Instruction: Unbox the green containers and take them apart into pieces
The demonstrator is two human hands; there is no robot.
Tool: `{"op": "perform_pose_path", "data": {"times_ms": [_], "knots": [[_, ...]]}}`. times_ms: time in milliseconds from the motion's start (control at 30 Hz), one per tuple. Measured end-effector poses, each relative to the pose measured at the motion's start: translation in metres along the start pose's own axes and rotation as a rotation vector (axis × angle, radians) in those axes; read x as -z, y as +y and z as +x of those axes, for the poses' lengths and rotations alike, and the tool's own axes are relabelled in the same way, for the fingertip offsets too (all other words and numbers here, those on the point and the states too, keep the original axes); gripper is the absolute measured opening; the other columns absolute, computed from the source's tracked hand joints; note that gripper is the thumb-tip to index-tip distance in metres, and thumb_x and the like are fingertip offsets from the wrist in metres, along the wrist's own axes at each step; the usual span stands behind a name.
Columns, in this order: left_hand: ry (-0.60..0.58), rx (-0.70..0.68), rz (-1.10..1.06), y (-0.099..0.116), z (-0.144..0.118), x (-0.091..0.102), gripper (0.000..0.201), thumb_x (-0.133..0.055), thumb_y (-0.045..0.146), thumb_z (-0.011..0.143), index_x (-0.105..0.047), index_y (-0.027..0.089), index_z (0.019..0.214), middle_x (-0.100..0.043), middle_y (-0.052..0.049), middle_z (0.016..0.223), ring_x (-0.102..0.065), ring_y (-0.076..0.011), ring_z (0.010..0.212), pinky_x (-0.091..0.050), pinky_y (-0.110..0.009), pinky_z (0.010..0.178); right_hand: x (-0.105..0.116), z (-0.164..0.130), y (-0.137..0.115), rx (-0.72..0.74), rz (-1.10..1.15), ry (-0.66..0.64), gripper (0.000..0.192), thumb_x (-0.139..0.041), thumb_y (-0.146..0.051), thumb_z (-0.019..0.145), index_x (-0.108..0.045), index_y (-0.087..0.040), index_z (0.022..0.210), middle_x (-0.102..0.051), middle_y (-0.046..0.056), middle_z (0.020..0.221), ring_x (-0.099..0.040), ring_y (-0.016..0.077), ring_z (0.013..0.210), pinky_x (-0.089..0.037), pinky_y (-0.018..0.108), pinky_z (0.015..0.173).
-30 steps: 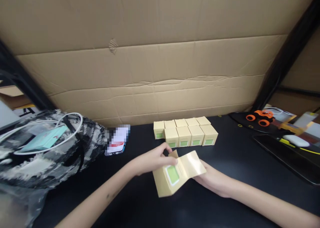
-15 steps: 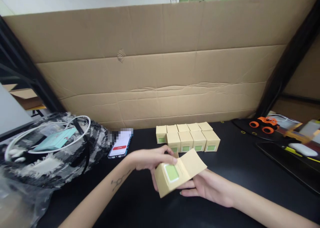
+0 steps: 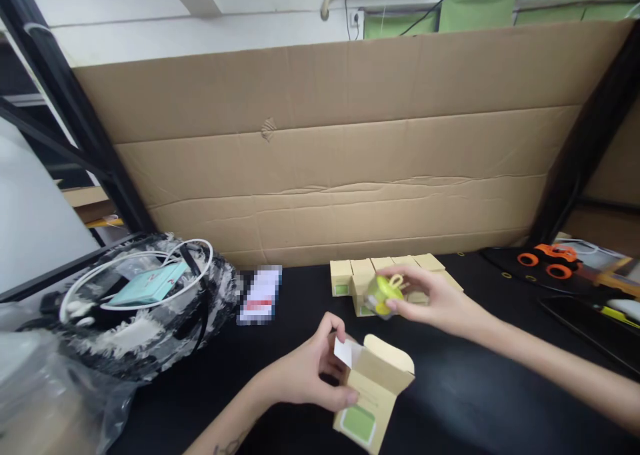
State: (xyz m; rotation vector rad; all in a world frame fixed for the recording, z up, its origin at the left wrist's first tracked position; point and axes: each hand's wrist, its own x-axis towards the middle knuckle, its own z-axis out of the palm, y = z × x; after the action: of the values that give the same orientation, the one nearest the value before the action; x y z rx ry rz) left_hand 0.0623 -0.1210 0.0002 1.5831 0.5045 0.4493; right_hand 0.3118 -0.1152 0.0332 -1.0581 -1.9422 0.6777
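Your left hand (image 3: 305, 382) grips the open box (image 3: 373, 395) low over the table (image 3: 475, 388), flap up so it stays open | your right hand (image 3: 435, 302) pinches the little yellow-green toy (image 3: 383, 294) above the row of boxes (image 3: 350, 275).

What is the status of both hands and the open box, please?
Left hand grips open box, lid flaps up. Right hand holds small yellow-green item above row of closed boxes. Nothing between hands.
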Motion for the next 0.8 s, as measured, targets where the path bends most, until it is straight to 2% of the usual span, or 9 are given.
{"op": "perform_pose_path", "data": {"times_ms": [133, 200, 300, 400, 533, 633, 700, 733, 800], "knots": [[0.127, -0.139, 0.212, -0.015, 0.004, -0.008, 0.048, -0.066, 0.009, 0.065, -0.026, 0.025, 0.088, -0.05, -0.004, 0.111, -0.05, -0.0154, 0.097, -0.039, -0.029, 0.081, -0.019, 0.052, -0.019, 0.221, -0.309, -0.089, 0.038, -0.061, -0.03, 0.078, -0.05, -0.023, 0.114, -0.06, 0.004, 0.113, -0.058, 0.0185, 0.098, -0.046, 0.033, 0.084], [0.178, -0.152, 0.26, -0.022, 0.006, -0.012, 0.049, -0.064, 0.009, 0.066, -0.025, 0.025, 0.09, -0.049, -0.005, 0.114, -0.05, -0.0162, 0.097, -0.039, -0.03, 0.083, -0.046, 0.078, -0.02, 0.253, -0.36, -0.181, 0.042, -0.065, -0.027, 0.073, -0.05, -0.022, 0.112, -0.062, 0.004, 0.108, -0.06, 0.0201, 0.092, -0.047, 0.033, 0.08], [0.19, -0.158, 0.244, -0.03, 0.006, -0.016, 0.06, -0.062, 0.007, 0.065, -0.022, 0.025, 0.105, -0.05, -0.005, 0.111, -0.053, -0.0175, 0.099, -0.039, -0.033, 0.087, -0.087, 0.109, -0.011, 0.275, -0.421, -0.31, 0.05, -0.073, -0.025, 0.064, -0.05, -0.018, 0.108, -0.067, 0.001, 0.082, -0.063, 0.0203, 0.07, -0.046, 0.04, 0.08], [0.158, -0.109, 0.221, -0.032, 0.007, -0.018, 0.073, -0.063, 0.007, 0.062, -0.021, 0.023, 0.12, -0.055, -0.005, 0.108, -0.054, -0.0202, 0.101, -0.04, -0.035, 0.089, -0.108, 0.124, -0.001, 0.282, -0.443, -0.373, 0.054, -0.078, -0.02, 0.057, -0.052, -0.014, 0.104, -0.068, 0.002, 0.075, -0.065, 0.0226, 0.069, -0.046, 0.042, 0.081], [0.185, -0.119, 0.216, -0.028, 0.01, -0.017, 0.052, -0.07, 0.015, 0.063, -0.046, 0.017, 0.109, -0.059, -0.008, 0.109, -0.056, -0.0245, 0.102, -0.041, -0.037, 0.091, -0.085, 0.109, -0.002, 0.298, -0.398, -0.305, 0.055, -0.073, -0.029, 0.069, -0.047, -0.013, 0.115, -0.065, 0.012, 0.107, -0.061, 0.0244, 0.1, -0.048, 0.036, 0.086], [0.279, -0.158, -0.081, -0.023, 0.013, -0.015, 0.05, -0.068, 0.022, 0.07, -0.047, 0.017, 0.115, -0.06, -0.01, 0.116, -0.057, -0.0257, 0.107, -0.042, -0.038, 0.093, -0.041, 0.076, -0.014, 0.286, -0.356, -0.127, 0.036, -0.047, -0.033, 0.091, -0.039, -0.019, 0.124, -0.054, 0.01, 0.125, -0.052, 0.0177, 0.115, -0.044, 0.034, 0.094], [0.369, -0.125, -0.302, -0.018, 0.014, -0.014, 0.048, -0.065, 0.026, 0.075, -0.047, 0.018, 0.119, -0.06, -0.011, 0.12, -0.057, -0.0268, 0.109, -0.044, -0.039, 0.092, -0.014, 0.048, -0.022, 0.252, -0.359, 0.023, 0.032, -0.035, -0.033, 0.096, -0.038, -0.019, 0.124, -0.052, 0.012, 0.125, -0.051, 0.0191, 0.115, -0.044, 0.039, 0.094], [0.407, -0.095, -0.385, -0.016, 0.014, -0.014, 0.044, -0.063, 0.028, 0.078, -0.049, 0.017, 0.118, -0.061, -0.012, 0.12, -0.057, -0.0274, 0.109, -0.045, -0.039, 0.091, -0.005, 0.034, -0.024, 0.253, -0.379, 0.103, 0.032, -0.037, -0.034, 0.095, -0.039, -0.019, 0.123, -0.053, 0.012, 0.123, -0.051, 0.0205, 0.114, -0.044, 0.041, 0.094], [0.455, -0.03, -0.493, -0.013, 0.014, -0.016, 0.039, -0.061, 0.031, 0.08, -0.054, 0.015, 0.115, -0.063, -0.013, 0.117, -0.059, -0.0277, 0.105, -0.047, -0.039, 0.087, 0.002, 0.006, -0.025, 0.415, -0.512, 0.197, 0.038, -0.051, -0.037, 0.088, -0.045, -0.017, 0.12, -0.055, 0.013, 0.118, -0.052, 0.0235, 0.112, -0.045, 0.042, 0.093]]}}
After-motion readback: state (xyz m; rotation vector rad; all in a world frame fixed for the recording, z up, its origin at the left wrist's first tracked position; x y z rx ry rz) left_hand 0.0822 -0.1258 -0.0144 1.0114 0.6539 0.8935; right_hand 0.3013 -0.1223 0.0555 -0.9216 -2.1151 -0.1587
